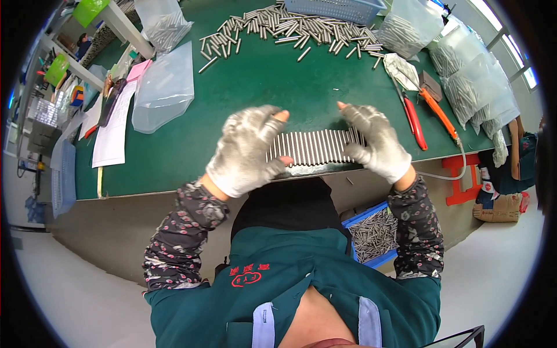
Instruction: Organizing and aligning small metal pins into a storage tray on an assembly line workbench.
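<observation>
A row of short metal pins (316,147) lies side by side along the front edge of the green table. At the row's left end is my left hand (246,149), in a grey-white glove with bare fingertips; its thumb and forefinger are spread apart. My right hand (380,142), gloved the same way, is at the right end with thumb and forefinger apart, covering some of the pins there. Neither hand is wrapped round anything. Farther back, a loose heap of similar pins (301,29) spreads over the table.
Clear bags of pins (464,81) stand at the right, and another bag (165,26) at the back left. A blue basket (336,8) is behind the heap. Red-handled pliers (413,122) and an orange corded tool (438,110) lie right. Below sits a blue bin (351,220) of pins.
</observation>
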Available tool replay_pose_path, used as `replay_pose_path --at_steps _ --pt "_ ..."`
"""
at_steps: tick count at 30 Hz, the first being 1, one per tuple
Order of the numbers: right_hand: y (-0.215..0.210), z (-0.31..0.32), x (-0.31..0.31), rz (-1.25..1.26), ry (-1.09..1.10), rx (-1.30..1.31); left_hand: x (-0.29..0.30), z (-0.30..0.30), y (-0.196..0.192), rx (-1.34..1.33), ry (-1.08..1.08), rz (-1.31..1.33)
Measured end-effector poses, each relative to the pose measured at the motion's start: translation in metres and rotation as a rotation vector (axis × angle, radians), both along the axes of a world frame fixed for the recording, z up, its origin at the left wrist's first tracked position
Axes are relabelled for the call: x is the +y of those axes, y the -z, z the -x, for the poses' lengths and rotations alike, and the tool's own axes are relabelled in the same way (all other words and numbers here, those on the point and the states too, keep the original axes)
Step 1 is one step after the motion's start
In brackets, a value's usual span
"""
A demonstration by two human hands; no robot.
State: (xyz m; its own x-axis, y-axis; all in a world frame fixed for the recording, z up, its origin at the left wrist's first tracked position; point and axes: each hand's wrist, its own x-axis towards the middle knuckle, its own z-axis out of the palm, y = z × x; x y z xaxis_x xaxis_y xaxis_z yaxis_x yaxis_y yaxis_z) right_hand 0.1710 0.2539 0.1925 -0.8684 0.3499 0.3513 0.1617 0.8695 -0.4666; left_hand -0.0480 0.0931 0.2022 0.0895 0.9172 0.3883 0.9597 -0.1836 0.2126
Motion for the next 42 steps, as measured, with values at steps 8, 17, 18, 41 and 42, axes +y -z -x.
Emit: replay_pose_path --at_steps 8,17,18,41,42 --pt "0.018 -0.017 -0.006 -0.296 0.037 -0.211 -0.028 0.046 0.030 0.081 0.184 0.199" --pt "0.020 -0.018 -0.004 -0.236 0.024 -0.189 -0.014 0.032 0.024 -0.065 0.206 0.114" --pt "0.020 -0.018 -0.004 -0.236 0.021 -0.176 -0.011 0.029 0.023 -0.007 0.207 0.078" --pt "0.009 -0.037 0.002 -0.099 0.166 -0.165 -0.003 0.018 0.024 0.191 0.251 0.201" --pt "0.009 -0.033 0.001 -0.102 0.171 -0.156 -0.002 0.017 0.024 0.193 0.252 0.197"
